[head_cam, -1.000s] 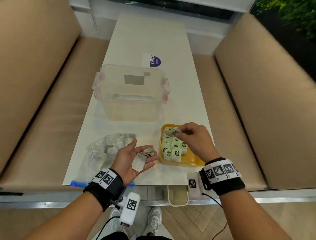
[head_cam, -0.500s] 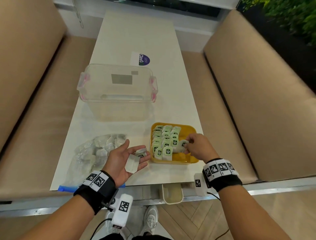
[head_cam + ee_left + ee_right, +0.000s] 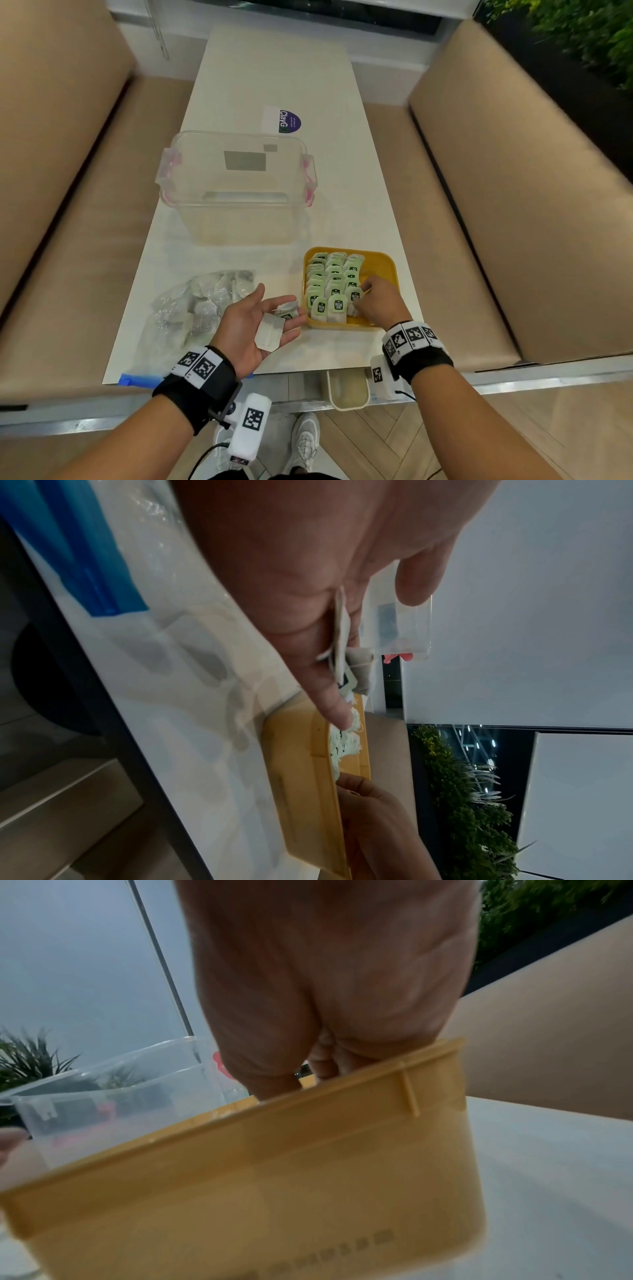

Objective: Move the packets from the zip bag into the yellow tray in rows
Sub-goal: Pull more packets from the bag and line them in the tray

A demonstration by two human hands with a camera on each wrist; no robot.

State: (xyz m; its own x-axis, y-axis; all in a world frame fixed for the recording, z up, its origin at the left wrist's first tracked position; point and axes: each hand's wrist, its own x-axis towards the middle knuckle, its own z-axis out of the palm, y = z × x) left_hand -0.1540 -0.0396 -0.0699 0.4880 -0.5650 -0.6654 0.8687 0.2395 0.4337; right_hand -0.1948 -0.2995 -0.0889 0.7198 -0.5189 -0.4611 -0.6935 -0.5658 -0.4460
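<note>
A café or lounge booth: a narrow white table (image 3: 274, 85) between two tan upholstered benches (image 3: 513, 205), green foliage wall (image 3: 582, 31) behind

Packets (image 3: 334, 284) in yellow tray (image 3: 387, 267)

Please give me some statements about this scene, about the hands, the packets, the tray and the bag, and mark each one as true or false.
1. The left hand lies palm up with packets resting on it. True.
2. The right hand reaches into the clear box. False: it is at the yellow tray, at the near end of the rows.
3. The rows of packets fill the left part of the tray. True.
4. The zip bag is empty. False: packets show through it.
5. The clear box stands farther from the person than the tray. True.
6. The zip bag lies right of the tray. False: it lies on the left.
</note>
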